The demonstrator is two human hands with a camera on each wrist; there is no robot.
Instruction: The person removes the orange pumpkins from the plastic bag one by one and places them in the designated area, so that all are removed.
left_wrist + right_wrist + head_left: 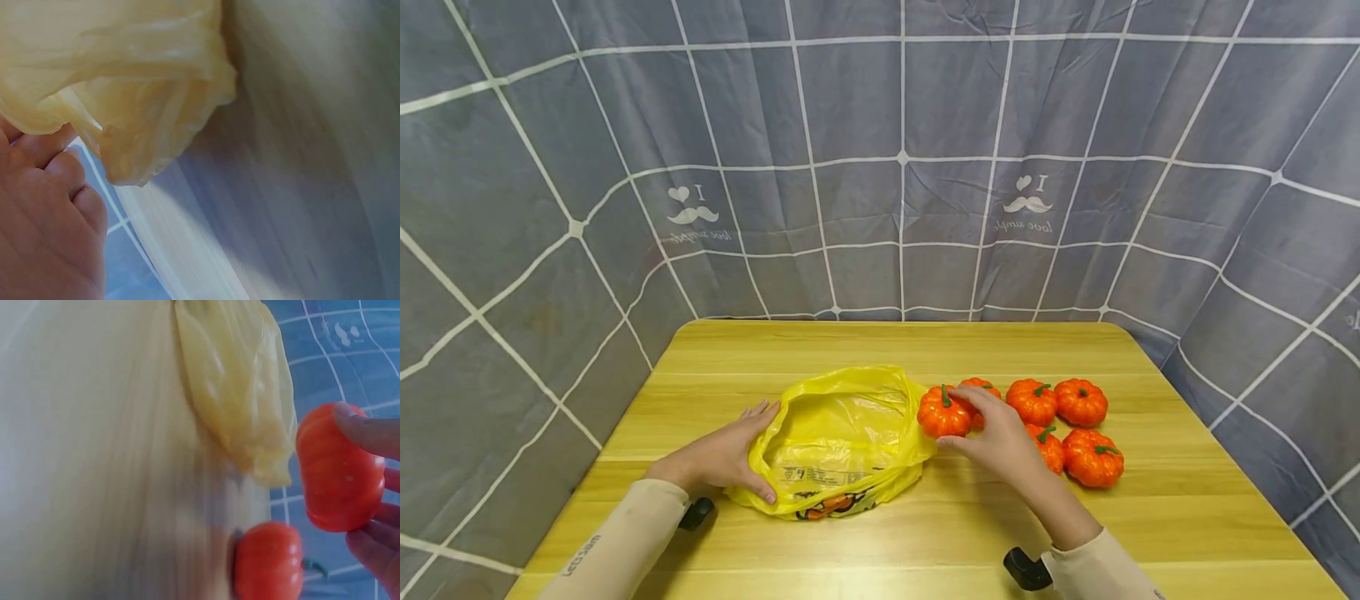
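A yellow plastic bag (pixel 842 492) lies on the table with its mouth spread wide, the inside showing. My left hand (pixel 730 450) grips its left edge, the thumb at the front rim; in the left wrist view curled fingers (pixel 65 169) touch the bag (pixel 150 81). Between thumb and fingers, my right hand (pixel 1000 437) holds a small orange pumpkin (pixel 942 414) with a green stem, raised just beside the bag's right rim. The right wrist view shows this pumpkin (pixel 340 475) above the table, with another pumpkin (pixel 269 562) below it.
Several more orange pumpkins stand in a cluster to the right, among them a far-right pumpkin (pixel 1081 402) and a near pumpkin (pixel 1093 458). The wooden table (pixel 895 346) has a grey gridded curtain (pixel 857 200) behind it and at both sides.
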